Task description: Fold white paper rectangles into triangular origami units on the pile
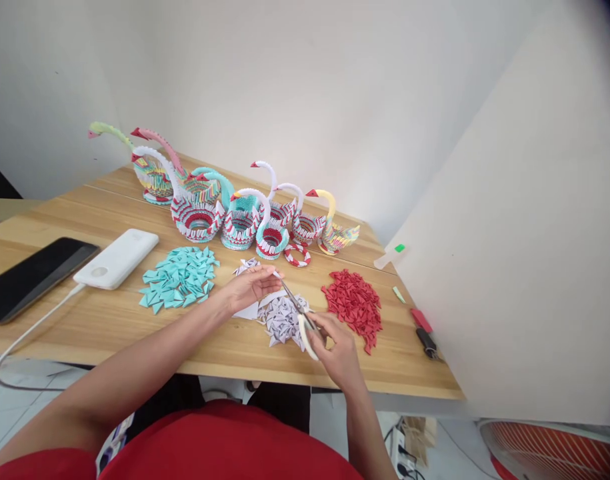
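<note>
Scissors (295, 300) extend from the right hand (337, 347), its thumb and fingers closed about the handles, so that the blades point toward the left hand (255, 287). The left hand pinches a small white paper piece (277, 274) at the blade tips, presumably to steady it. White folded pieces (279, 323) lie beneath the blades; the turquoise pile (179, 277) left of the left hand and red pile (355, 303) beyond the right hand sit apart, apparently keeping colours sorted within reach.
</note>
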The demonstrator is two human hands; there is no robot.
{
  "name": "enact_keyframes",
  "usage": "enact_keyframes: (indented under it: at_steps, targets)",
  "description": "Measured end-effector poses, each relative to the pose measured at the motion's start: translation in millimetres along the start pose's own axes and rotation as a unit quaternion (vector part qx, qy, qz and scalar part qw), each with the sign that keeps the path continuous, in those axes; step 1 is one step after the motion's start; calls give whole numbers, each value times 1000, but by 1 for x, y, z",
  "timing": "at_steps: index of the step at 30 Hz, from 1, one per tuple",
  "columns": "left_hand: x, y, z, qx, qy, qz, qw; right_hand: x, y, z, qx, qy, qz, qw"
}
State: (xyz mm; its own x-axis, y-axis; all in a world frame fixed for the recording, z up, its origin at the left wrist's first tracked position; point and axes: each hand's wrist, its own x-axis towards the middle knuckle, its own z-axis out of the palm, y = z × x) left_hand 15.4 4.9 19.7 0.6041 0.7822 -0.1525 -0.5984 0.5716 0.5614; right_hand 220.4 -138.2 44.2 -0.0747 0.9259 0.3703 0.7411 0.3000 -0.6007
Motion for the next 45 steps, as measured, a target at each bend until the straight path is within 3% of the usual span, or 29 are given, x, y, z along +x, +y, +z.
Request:
enact_keyframes:
  at_steps: [12, 16, 20, 23, 25, 28, 31, 37, 45]
  targets:
    - [-1, 1, -1, 29, -21, -13, 999, 0, 3, 2, -19, -3, -20, 1000]
    - [2, 0, -3, 77, -25, 19, 997, -1, 3, 5, -105, 25, -62, 992]
    - [3, -4, -4, 155, -18, 72, 985, 0, 1, 13, -131, 24, -44, 990]
    - [3, -4, -4, 181, -19, 76, 980, 2, -1, 18, -55, 1, 11, 998]
    - [3, -3, -4, 181, -23, 70, 981, 5, -2, 20, 63, -21, 86, 994]
    - [2, 0, -4, 156, -29, 51, 986, 8, -1, 22, 283, -62, 225, 930]
    - [1, 1, -2, 107, -24, 29, 994, 10, 1, 24, 393, -68, 287, 871]
    - [-1, 2, 2, 46, -12, 8, 999, 11, 0, 25, 362, -63, 255, 894]
    - [3, 3, -3, 0, 25, 35, 999, 13, -2, 23, 352, -61, 244, 902]
